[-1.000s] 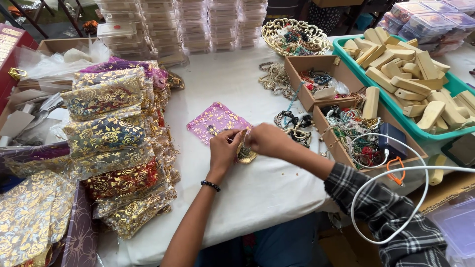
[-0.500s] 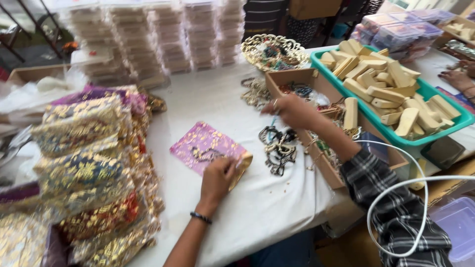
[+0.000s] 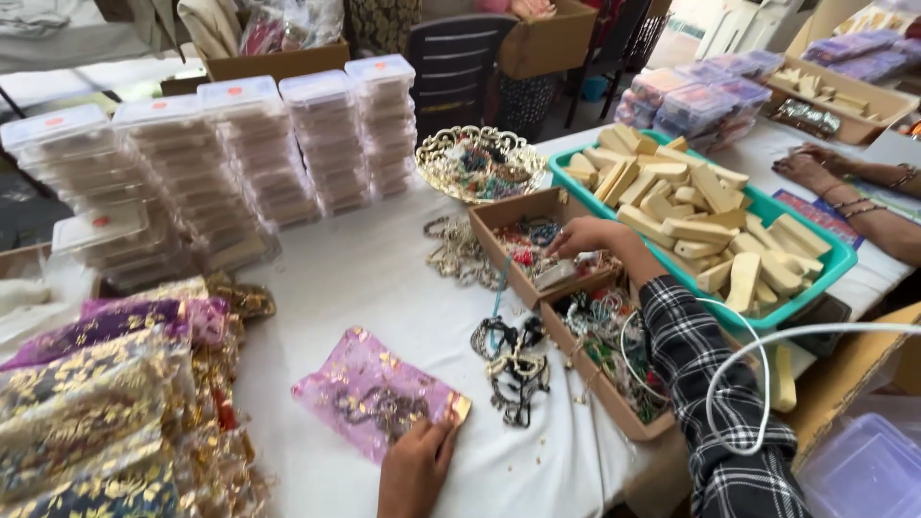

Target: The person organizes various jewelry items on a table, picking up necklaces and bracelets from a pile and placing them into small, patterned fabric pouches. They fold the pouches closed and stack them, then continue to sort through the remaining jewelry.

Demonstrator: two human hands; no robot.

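Observation:
A pink sheer pouch [image 3: 369, 395] with gold print lies flat on the white table, jewellery showing through it. My left hand [image 3: 414, 468] rests on its near right corner, fingers flat on the gold hem. My right hand [image 3: 587, 236], in a checked sleeve, reaches into the far cardboard box [image 3: 502, 213] of mixed jewellery, fingers curled down among the pieces; what they hold is hidden. A dark and gold jewellery heap [image 3: 510, 363] lies between the pouch and a nearer cardboard box [image 3: 614, 418].
Stacked gold-printed pouches [image 3: 106, 403] fill the left. Stacks of clear plastic boxes [image 3: 240, 153] stand at the back. A gold filigree bowl [image 3: 478, 163] and a teal tray [image 3: 825, 276] of beige blocks sit to the right. Another person's hands [image 3: 815, 168] rest far right.
My right hand left the pouch and reached right into the far cardboard box. My left hand stayed on the pouch's corner. The view swung right and up.

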